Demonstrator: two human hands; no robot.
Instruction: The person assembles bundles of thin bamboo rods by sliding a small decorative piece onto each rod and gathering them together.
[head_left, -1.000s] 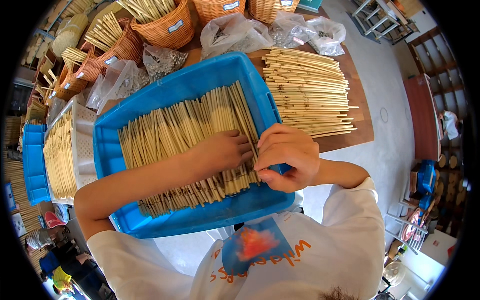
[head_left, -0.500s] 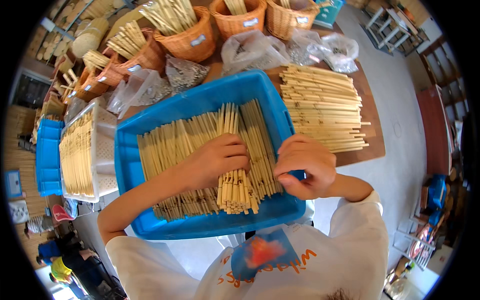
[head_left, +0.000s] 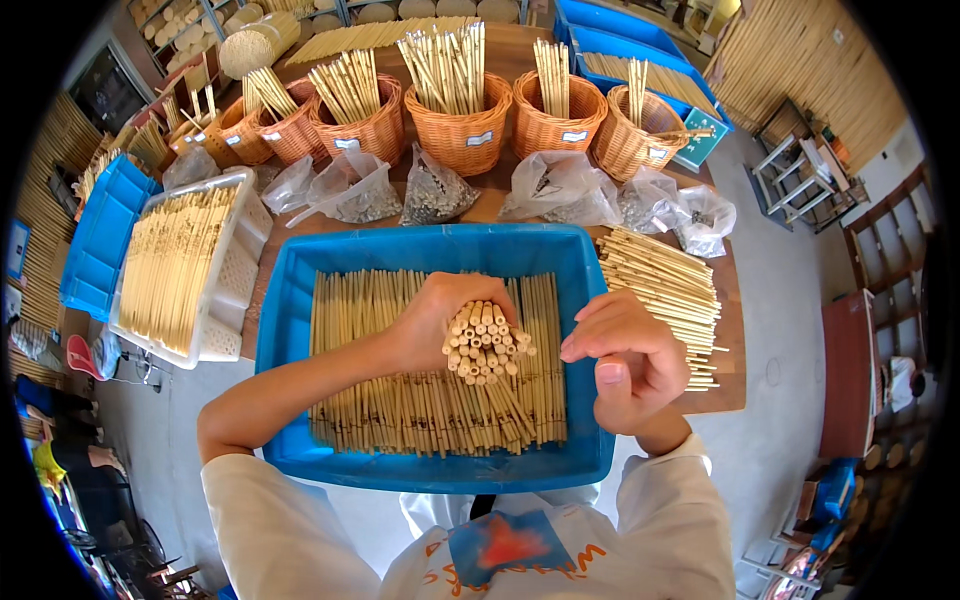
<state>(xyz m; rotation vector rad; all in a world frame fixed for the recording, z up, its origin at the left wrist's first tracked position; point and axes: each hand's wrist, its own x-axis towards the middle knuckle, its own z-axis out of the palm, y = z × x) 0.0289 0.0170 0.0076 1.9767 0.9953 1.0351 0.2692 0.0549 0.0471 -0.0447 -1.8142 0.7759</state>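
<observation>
My left hand (head_left: 445,312) is wrapped round a bundle of thin bamboo sticks (head_left: 486,345), tilted so that their cut, partly hollow ends face me. The bundle is held above a blue plastic tub (head_left: 290,450). Inside the tub lie many more bamboo sticks (head_left: 410,415), side by side. To the right of the bundle, over the tub's right rim, hovers my right hand (head_left: 635,362). Its fingers are loosely bent, the thumb stands apart, and nothing shows between them. How the left fingers close behind the bundle is partly hidden.
Loose bamboo sticks (head_left: 665,300) lie on the brown table (head_left: 715,395) at the right. Beyond the tub stand wicker baskets (head_left: 458,130) of sticks, with clear plastic bags (head_left: 437,190) of small pieces before them. A white crate (head_left: 235,270) full of sticks is at the left.
My left hand has raised the bundle and tipped its cut ends toward me. My right hand's thumb and fingers have parted. The view has shifted, showing more of the far table.
</observation>
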